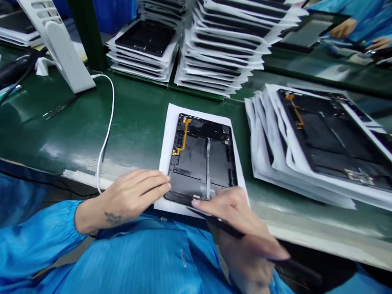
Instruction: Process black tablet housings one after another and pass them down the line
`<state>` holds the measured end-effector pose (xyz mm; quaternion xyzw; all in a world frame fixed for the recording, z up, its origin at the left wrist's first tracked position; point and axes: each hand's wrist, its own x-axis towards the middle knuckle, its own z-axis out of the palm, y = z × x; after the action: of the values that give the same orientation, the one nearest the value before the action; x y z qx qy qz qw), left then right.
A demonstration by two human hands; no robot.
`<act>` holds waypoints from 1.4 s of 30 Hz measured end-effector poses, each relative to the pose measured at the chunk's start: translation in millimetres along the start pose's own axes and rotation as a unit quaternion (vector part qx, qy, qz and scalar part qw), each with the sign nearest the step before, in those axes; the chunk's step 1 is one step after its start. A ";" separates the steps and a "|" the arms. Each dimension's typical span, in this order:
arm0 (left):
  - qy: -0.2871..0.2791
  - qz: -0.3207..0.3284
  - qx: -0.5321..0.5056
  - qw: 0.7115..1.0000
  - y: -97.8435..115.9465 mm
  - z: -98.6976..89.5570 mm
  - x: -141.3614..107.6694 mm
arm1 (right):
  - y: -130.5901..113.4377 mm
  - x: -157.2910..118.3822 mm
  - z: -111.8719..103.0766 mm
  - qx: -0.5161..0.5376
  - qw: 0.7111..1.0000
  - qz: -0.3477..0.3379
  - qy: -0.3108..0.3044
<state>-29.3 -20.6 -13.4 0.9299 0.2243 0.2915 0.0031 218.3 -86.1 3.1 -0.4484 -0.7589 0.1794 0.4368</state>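
Note:
An opened black tablet housing (196, 164) lies on a white sheet (164, 139) in the middle of the green bench. An orange flex cable (184, 139) runs along its left side, and a grey ribbon cable (208, 163) runs down to a small board (197, 197) at the near edge. My left hand (133, 194) rests with outstretched fingers at the housing's lower left edge. My right hand (235, 210) is curled round a long dark tool (222, 225), blurred by motion, its thumb at the small board. The tool's tip cannot be made out.
Similar housings stand stacked between white sheets at the back (224, 47) and right (269, 140). A white stand (64, 53) with a white cable (110, 124) and dark tweezers (61, 107) are at the left. Another person's hands (343, 29) show at the upper right.

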 end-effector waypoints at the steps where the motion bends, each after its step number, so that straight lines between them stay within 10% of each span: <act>1: 0.005 0.011 0.002 1.000 0.7 1.3 0.0 | 3.0 -1.5 4.2 0.010 1.000 -0.020 -0.001; 9: 0.005 0.050 0.019 0.999 1.6 5.8 -3.8 | 19.6 -15.6 24.9 -0.126 0.973 -0.192 -0.023; 18: -0.013 0.016 0.017 1.000 5.8 2.3 -1.5 | 20.0 -37.3 9.5 -0.202 0.970 -0.127 0.049; 28: -0.163 0.026 0.083 0.983 11.7 -3.0 20.7 | 11.0 18.1 5.5 0.070 0.997 0.030 -0.015; 42: -0.094 0.050 0.071 0.992 9.8 -3.0 14.3 | 6.1 34.9 15.2 0.054 0.996 -0.016 -0.064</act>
<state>-16.5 -23.8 -1.9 0.9611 0.1964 0.1859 -0.0564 201.4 -51.7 8.1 -0.4001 -0.7814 0.2412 0.4138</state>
